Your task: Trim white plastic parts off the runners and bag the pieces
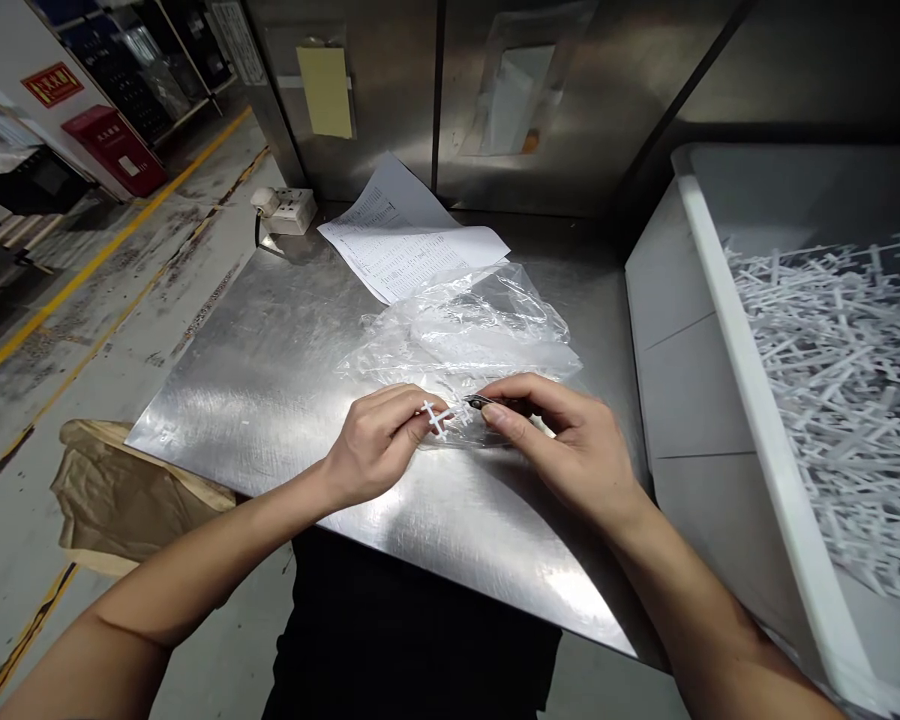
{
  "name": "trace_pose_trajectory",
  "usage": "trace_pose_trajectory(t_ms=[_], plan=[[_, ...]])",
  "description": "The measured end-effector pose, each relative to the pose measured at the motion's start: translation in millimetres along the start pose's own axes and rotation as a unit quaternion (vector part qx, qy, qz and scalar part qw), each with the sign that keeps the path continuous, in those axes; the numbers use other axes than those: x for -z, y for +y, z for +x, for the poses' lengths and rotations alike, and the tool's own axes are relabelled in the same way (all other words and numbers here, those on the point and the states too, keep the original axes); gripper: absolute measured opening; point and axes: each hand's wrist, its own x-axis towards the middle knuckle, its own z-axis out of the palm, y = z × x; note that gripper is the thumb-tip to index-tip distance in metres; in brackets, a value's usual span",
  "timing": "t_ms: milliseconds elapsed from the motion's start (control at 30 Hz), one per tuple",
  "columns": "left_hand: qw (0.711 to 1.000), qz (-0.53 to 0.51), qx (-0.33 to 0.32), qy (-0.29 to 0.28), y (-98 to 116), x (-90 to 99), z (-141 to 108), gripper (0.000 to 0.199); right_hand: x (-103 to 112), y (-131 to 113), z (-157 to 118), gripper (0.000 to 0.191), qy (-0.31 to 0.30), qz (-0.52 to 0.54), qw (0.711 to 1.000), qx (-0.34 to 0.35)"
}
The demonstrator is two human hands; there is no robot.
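Pinched between the thumb and fingers of my left hand is a white branched plastic piece. My right hand is closed on a small dark cutting tool, whose tip is close to the right side of the white piece. Both hands are over the near part of a clear plastic bag, which lies crumpled on the metal table. Small white bits show in the bag between the hands. The tool's handles are mostly hidden by my right hand.
A large grey-white bin full of white plastic pieces stands at the right. Printed sheets lie behind the bag, near a white power socket. A metal wall rises behind. An open brown sack is on the floor at the left.
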Motion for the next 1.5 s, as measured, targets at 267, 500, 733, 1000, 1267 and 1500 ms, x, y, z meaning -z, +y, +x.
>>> trace_pose_trajectory(t_ms=[267,500,733,1000,1267,1500], plan=[[0.985,-0.119,0.119,-0.022,0.7,2.9,-1.0,0.032,0.6,0.0,-0.7,0.013,-0.017,-0.024,0.999,0.021],[0.988,-0.098,0.115,-0.031,1.4,3.4,-0.1,0.033,0.1,-1.2,-0.3,0.012,-0.028,-0.024,0.999,0.035],[0.987,-0.086,0.132,-0.045,4.7,5.3,1.3,0.033,2.2,-1.2,0.4,0.01,-0.04,-0.025,0.998,0.039],[0.989,-0.079,0.118,-0.044,2.0,3.9,-0.4,0.033,3.5,-1.6,-0.9,0.009,-0.04,-0.033,0.998,0.032],[0.993,-0.056,0.097,-0.039,0.1,3.5,-1.3,0.033,4.6,-1.3,-0.9,0.009,-0.045,-0.041,0.997,0.041],[0.993,-0.047,0.095,-0.051,-0.1,2.1,-1.5,0.031,1.4,1.9,-1.5,0.012,-0.043,-0.035,0.998,0.031]])
